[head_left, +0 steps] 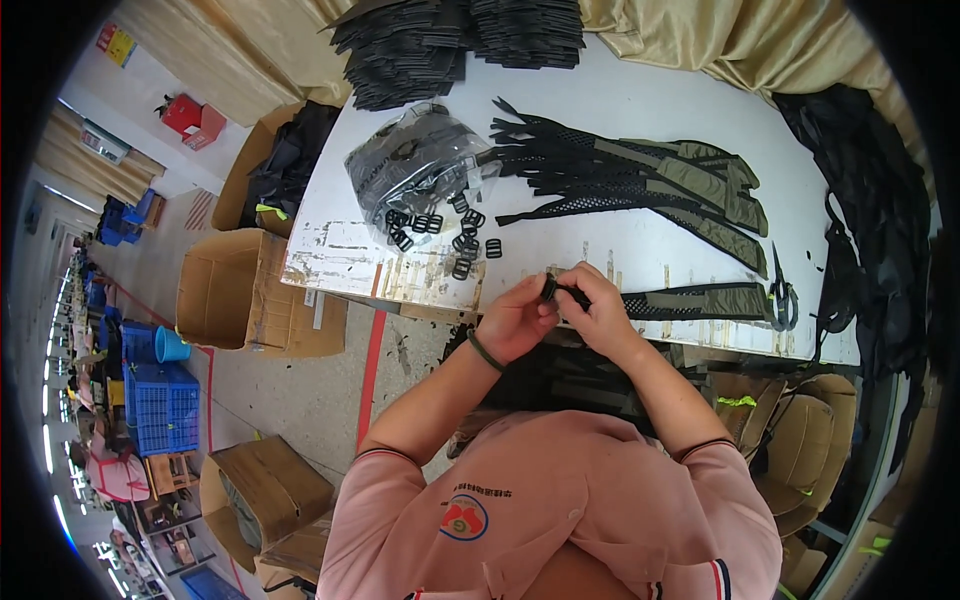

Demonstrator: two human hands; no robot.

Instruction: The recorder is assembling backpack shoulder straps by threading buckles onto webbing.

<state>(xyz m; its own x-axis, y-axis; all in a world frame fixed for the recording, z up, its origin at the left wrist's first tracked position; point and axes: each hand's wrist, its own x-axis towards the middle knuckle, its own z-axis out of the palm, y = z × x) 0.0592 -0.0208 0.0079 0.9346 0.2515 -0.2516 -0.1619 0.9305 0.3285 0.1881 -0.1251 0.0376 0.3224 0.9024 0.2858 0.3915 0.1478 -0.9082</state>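
Note:
My left hand [518, 318] and my right hand [598, 308] meet at the near edge of a white table [640, 110]. Both pinch a small black plastic buckle [549, 288] at the end of an olive and black mesh strap [700, 302] that runs to the right along the table edge. A dark band circles my left wrist. Loose black buckles [440, 228] lie scattered to the left of my hands, beside a clear plastic bag [415, 165] with more of them.
A pile of olive and black straps [650, 175] lies mid-table, with black scissors [782, 290] at the right. Stacks of black pieces [450, 40] sit at the far edge. Cardboard boxes [240, 290] and blue crates [160, 405] stand on the floor at left.

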